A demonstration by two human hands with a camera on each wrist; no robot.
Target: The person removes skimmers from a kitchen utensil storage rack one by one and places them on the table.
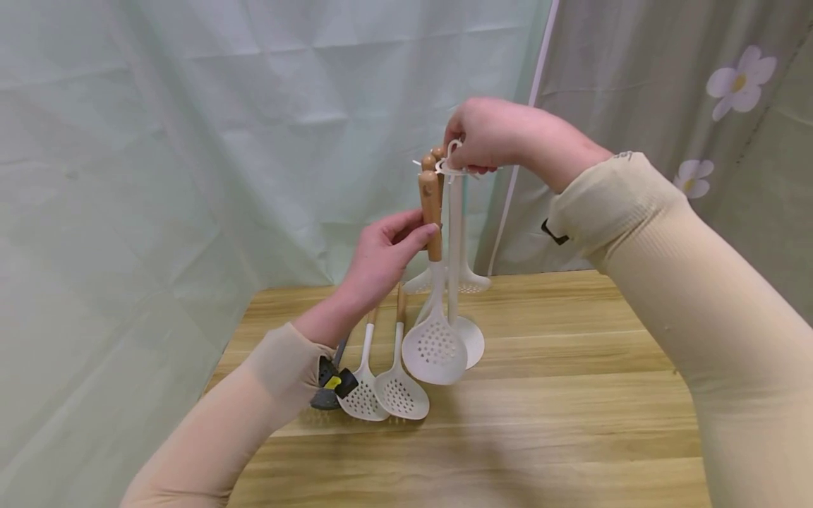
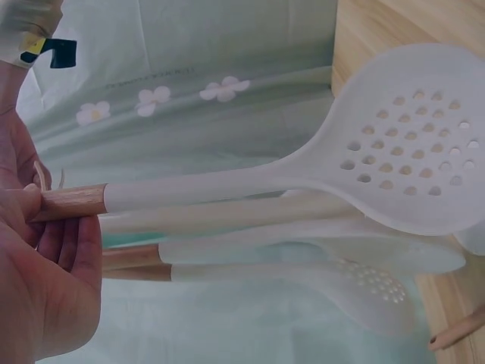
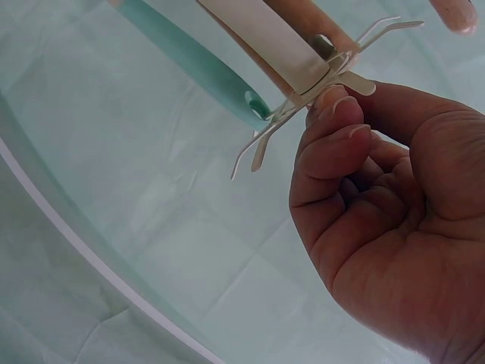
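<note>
- The right hand (image 1: 492, 134), at about 12 o'clock in the head view, has its grip curled on the hooked top (image 3: 318, 83) of a white utensil stand (image 1: 454, 240); in the right wrist view the fingertips (image 3: 337, 114) press against the white hook ring where thin prongs fan out.
- The stand's pole runs straight down from that hand to a round white base (image 1: 473, 339) on the wooden surface (image 1: 571, 395).
- The left hand (image 1: 381, 264), at about 9 o'clock from the pole, has its grip closed lightly on the wooden handle (image 1: 431, 212) of a white slotted spoon (image 1: 435, 349); thumb and fingers pinch the handle just below its rounded end.
- That spoon hangs upright, head down, just beside the pole, with its perforated bowl in front of the base.
- In the left wrist view the same slotted spoon (image 2: 409, 144) lies across the frame, and its wooden handle (image 2: 72, 201) passes between the fingers.
- More wooden handle ends (image 1: 435, 156) cluster at the top of the stand, touching the hook ring.
- At about 7 o'clock from the base, two smaller white perforated spoons (image 1: 381, 391) lie flat on the surface, side by side, partly behind the left wrist.
- A pale green curtain (image 1: 190, 141) hangs behind; a flowered cloth (image 1: 699, 106) hangs at 2 o'clock.
</note>
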